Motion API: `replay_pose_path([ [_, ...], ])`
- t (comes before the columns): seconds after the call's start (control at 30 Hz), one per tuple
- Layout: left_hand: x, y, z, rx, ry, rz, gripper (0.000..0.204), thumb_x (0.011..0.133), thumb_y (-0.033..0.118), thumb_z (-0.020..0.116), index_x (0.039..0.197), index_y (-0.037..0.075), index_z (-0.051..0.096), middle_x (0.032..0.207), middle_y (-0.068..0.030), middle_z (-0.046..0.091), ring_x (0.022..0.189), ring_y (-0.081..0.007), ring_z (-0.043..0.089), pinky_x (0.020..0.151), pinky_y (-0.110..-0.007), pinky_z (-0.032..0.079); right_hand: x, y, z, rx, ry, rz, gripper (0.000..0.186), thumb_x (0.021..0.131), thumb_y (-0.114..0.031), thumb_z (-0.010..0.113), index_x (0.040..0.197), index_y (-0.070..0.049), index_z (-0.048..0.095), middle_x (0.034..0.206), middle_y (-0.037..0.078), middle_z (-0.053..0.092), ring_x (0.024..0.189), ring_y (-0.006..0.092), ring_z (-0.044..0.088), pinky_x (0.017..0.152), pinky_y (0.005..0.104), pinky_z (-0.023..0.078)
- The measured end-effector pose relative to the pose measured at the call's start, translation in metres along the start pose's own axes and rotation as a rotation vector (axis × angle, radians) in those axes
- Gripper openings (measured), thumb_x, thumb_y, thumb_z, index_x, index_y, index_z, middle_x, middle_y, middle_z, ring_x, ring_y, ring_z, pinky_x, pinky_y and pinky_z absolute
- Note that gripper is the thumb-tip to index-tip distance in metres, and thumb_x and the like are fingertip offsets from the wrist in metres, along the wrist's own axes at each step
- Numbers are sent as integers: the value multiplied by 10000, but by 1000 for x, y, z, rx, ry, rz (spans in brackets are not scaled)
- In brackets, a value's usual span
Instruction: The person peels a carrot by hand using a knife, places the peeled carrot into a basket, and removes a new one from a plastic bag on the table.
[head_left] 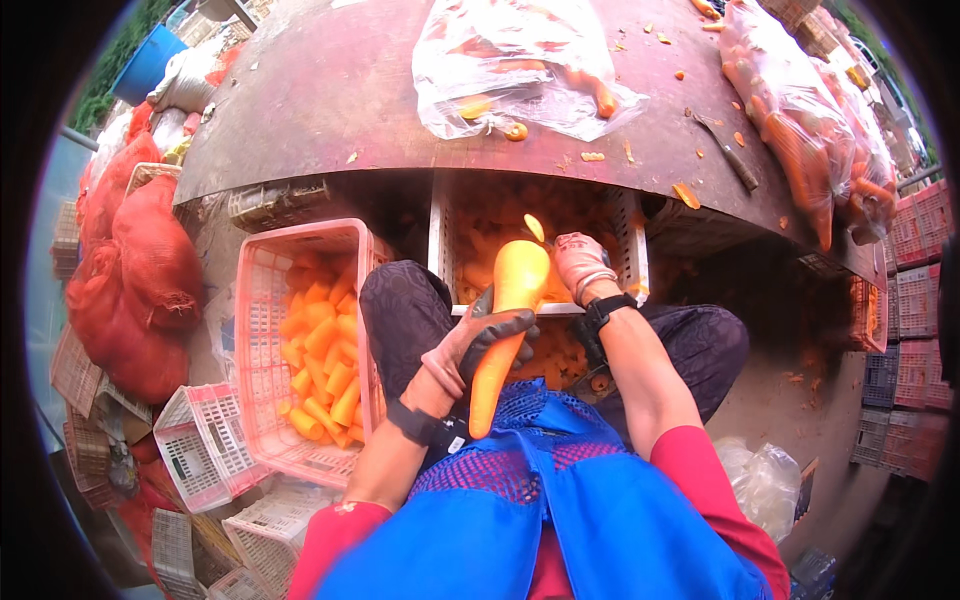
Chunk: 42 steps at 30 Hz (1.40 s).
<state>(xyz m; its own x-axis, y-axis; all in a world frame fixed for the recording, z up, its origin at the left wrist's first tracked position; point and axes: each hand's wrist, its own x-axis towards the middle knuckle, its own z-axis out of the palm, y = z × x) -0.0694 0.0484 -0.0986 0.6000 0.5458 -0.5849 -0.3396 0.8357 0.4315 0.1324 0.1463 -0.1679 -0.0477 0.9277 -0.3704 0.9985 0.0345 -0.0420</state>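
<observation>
Left hand (484, 336), gloved, clasps a thick orange carrot (520, 278) between a worker's knees (398, 305), broad end over a white crate (438, 230). The gloved right hand (583, 264) curls just beside it; whether it grips anything cannot be told. Cut carrots (328, 365) lie in a pink basket (256, 320) at left.

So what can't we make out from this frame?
All head view:
- Whether the right hand grips a tool: its curled fingers hide it.
- Pink crate floor: covered by carrot pieces.
- White crate far end: hidden under the table.
- Clear bag carrot count: glare, creased plastic; its top is cut off by the upper edge.
</observation>
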Motion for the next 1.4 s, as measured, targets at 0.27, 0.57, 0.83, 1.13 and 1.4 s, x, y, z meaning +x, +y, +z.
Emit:
replay_pose_path([
  [0.27, -14, 27, 15, -18, -131, 490, 351, 834, 59, 613, 1166, 17, 509, 1049, -140, 606, 898, -250, 624, 727, -359, 545, -51, 16, 2, 1034, 156, 26, 228, 877, -201, 562, 1001, -29, 644, 794, 136, 682, 611, 177, 650, 540, 286, 507],
  [0.57, -22, 63, 68, -26, -159, 959, 446, 765, -107, 608, 1178, 34, 513, 1126, -76, 581, 1057, -206, 580, 913, -322, 474, -156, -42, -61, 2003, -459, -93, 433, 878, -537, 527, 877, -107, 573, 546, -26, 454, 429, 74, 409, 379, 232, 280],
  [0.83, -78, 47, 37, 355, -56, 672, 668, 869, 504, 504, 1275, -22, 447, 1229, -172, 537, 1108, -316, 547, 898, -474, 480, -122, 30, -72, 2014, -32, -21, 288, 907, -338, 564, 957, -65, 643, 614, -26, 520, 472, 53, 438, 426, 199, 342],
  [1.13, -48, 15, 37, 1099, -222, 780, 669, 745, 203, 743, 1294, -26, 438, 1148, -81, 569, 1013, -131, 542, 886, -277, 443, -106, 59, -124, 1324, 76, -83, 125, 818, -121, 651, 889, -19, 636, 689, 50, 606, 603, 155, 584, 562, 287, 496],
  [1.4, -39, 9, 43, -135, -404, 276, 544, 866, 250, 573, 1263, -87, 415, 1119, -221, 580, 1022, -304, 603, 880, -388, 502, -137, 1, -117, 2452, 508, -219, 377, 933, -364, 520, 1061, -20, 605, 858, 62, 636, 610, 89, 526, 499, 211, 437],
])
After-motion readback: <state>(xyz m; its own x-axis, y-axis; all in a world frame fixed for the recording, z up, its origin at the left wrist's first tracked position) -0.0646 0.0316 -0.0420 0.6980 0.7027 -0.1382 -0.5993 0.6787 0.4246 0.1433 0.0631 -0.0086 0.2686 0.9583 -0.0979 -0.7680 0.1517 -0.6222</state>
